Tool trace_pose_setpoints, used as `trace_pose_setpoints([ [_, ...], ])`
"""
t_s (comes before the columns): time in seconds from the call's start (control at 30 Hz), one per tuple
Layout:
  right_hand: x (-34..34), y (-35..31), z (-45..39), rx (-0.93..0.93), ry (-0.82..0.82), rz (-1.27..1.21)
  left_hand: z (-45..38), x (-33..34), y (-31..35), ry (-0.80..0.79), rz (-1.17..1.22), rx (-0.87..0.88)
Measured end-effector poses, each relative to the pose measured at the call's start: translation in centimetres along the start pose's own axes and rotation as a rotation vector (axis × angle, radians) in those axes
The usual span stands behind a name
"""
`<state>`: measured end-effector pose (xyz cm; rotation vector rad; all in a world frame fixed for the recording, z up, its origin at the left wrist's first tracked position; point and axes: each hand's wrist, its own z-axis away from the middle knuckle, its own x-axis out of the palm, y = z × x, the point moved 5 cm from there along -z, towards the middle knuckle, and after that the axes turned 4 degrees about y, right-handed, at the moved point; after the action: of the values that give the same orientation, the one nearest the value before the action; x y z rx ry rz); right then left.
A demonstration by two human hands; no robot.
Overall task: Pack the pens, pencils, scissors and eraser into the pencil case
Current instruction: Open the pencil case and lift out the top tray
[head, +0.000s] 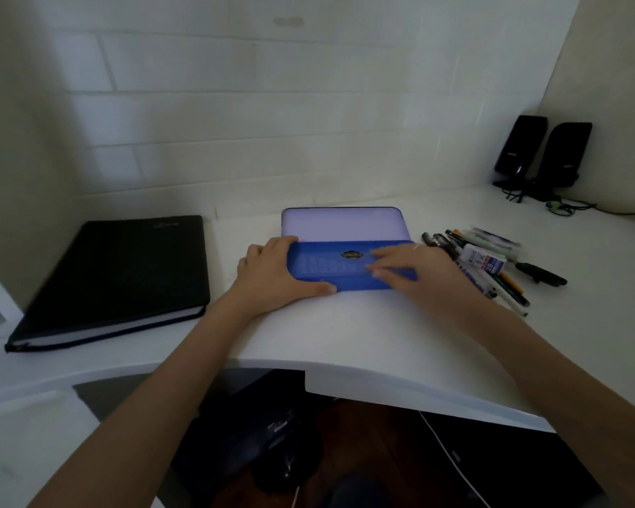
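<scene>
Risk first: a slide or a snap-shut of the blue pencil case (349, 265), hinged open on the white desk (345, 335), likely if the lid is let go or pushed unevenly. Left hand (272, 273) curled round the case's left end, thumb along the near edge, fingers wrapped over the far corner, holding it. Right hand (415, 269) laid on the blue panel near its right end, fingers fairly straight and blurred with motion, pressing rather than pinching by the look of it; exact spread hard to tell. Second risk: a stray brush of that right forearm against the pile of pens and pencils (492, 265) just beside the case on the right, sending round barrels rolling toward the desk edge. Within that pile, a white eraser (482, 259) lying on top, and a dark-handled item at the far right, possibly the scissors (541, 275), too dim to confirm. Containers: pale lilac inner face (345, 223) of the case bare, nothing visibly packed; other half hidden under the hands. Packing judged not yet begun. Elsewhere, a black notebook (118, 273) at left and two black speakers (543, 152) at the back right.
</scene>
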<state>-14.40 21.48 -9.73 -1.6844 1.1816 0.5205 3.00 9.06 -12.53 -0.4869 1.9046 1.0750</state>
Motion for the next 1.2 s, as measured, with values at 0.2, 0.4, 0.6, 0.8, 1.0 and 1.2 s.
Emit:
trace_pose_setpoints([
  [0.2,0.8,0.2,0.2,-0.027,0.115,-0.005,0.2,-0.1,0.0,0.016,-0.007,-0.004],
  [0.4,1.3,0.4,0.1,-0.012,0.081,-0.002,0.2,-0.1,-0.3,-0.018,0.017,-0.039],
  [0.6,1.0,0.5,0.3,0.077,0.143,-0.113,0.1,0.0,-0.6,-0.077,0.117,-0.026],
  [0.8,0.4,0.3,0.5,0.051,0.248,-0.156,0.1,-0.1,-0.7,-0.069,0.226,-0.018],
  [1.0,-0.7,-0.2,1.4,-0.114,0.330,-0.040,-0.2,-0.4,-1.2,-0.018,0.279,-0.045],
  [1.2,0.3,-0.5,2.1,-0.198,0.224,0.122,-0.5,-1.1,-2.8,0.202,0.197,-0.189],
])
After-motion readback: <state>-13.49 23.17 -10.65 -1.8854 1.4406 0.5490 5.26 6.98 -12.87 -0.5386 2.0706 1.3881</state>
